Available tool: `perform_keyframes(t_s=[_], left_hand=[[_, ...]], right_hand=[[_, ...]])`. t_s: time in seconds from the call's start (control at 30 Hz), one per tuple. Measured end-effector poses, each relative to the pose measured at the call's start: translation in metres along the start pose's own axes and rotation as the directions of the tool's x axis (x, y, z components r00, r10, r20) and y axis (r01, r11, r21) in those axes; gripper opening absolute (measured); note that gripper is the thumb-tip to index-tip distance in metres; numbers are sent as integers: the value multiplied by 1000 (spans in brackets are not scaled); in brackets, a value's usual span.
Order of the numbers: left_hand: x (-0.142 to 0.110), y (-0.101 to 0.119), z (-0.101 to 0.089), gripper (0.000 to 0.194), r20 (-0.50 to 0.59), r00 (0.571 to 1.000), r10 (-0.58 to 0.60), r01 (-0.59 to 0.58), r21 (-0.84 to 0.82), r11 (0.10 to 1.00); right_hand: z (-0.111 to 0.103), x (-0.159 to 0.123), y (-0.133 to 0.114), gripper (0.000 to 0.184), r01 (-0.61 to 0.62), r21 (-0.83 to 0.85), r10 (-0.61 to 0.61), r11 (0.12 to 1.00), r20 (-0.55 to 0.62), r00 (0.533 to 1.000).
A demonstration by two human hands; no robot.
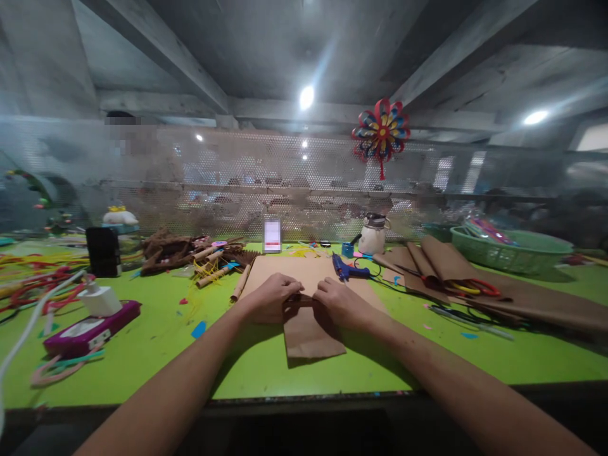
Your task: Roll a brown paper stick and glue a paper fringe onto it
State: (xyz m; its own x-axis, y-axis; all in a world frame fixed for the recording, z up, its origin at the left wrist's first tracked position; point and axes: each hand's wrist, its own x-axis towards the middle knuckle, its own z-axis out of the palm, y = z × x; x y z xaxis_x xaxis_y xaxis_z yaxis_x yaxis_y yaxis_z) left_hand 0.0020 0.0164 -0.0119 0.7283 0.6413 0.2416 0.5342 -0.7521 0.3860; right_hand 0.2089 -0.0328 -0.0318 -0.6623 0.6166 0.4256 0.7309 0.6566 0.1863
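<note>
Both hands work at the far end of a strip of brown kraft paper (314,335), over a larger tan sheet (270,268) on the green table. My left hand (275,296) has its fingers closed on the strip's left edge. Opposite it, my right hand (339,303) pinches the right edge with bent fingers. Between the hands the paper appears folded or rolled; the fingers partly hide that fold. The strip's near end hangs free toward me. A blue glue gun (350,269) lies just beyond my right hand.
To the left are a purple power strip (90,329) with a white charger (99,299), and a black phone (103,252). A lit phone (272,236) stands at the back. Rightward lie brown paper sheets (441,259), scissors (479,287) and a green basket (517,250).
</note>
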Motion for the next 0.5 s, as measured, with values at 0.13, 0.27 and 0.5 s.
perform_keyframes(t_s=[0.13,0.27,0.5], left_hand=[[2,-2,-4,45,75,993,-89,98,-118,988],[-2,1,-11,49,206,972,-111,158,-228,961],[-9,15,-23,48,293,950,-110,213,-346,914]], right_hand=[[-2,4,-12,12,37,-14,-38,999,-76,996],[-6,4,-17,13,55,-37,-60,998,-142,988],[-11,4,-16,11,64,-43,-72,997,-227,971]])
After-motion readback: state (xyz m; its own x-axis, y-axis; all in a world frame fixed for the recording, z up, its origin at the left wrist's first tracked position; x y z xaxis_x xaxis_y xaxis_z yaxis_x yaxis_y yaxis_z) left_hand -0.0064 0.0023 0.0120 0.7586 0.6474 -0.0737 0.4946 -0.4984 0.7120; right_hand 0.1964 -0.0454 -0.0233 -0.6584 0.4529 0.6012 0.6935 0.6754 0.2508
